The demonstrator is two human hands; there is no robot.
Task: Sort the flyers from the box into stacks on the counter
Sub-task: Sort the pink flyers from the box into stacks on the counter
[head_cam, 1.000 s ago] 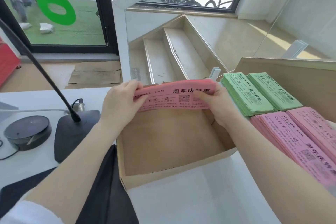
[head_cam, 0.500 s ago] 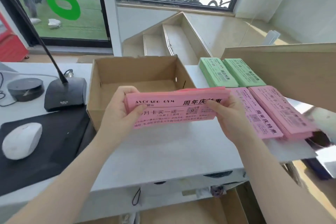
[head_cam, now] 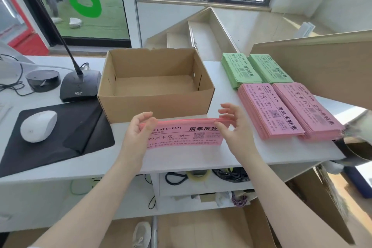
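Hands: left hand (head_cam: 138, 131) and right hand (head_cam: 231, 125) each pinch an end of the pink bundle (head_cam: 185, 134), fingers curled round its top edge.
Bundle: standing on its long edge on the counter (head_cam: 181, 159), just in front of the box (head_cam: 155, 84).
Tip: imo tap that bottom edge flat and square it up before laying it down.
Box: looks empty, so this is probably the last batch.
Stacks: two pink stacks (head_cam: 289, 110), two green stacks (head_cam: 255, 70) behind, off right. Match the print.
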